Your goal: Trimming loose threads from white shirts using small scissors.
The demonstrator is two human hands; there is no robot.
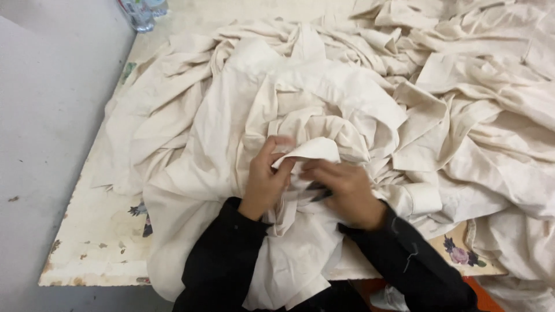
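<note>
A big heap of cream cloth garments [358,98] covers the worn table [98,242]. My left hand [267,179] pinches a folded edge of one cream garment [312,149] at the front of the heap. My right hand [342,190] grips the same cloth just to the right, with a small dark object partly showing under its fingers. Both my arms wear black sleeves. Part of this garment hangs over the table's front edge between my arms.
Clear plastic bottles [139,11] stand at the table's far left corner. A grey floor [46,115] lies to the left. The table's surface shows a flower print [459,253] at the front right. An orange patch [485,294] shows below the table.
</note>
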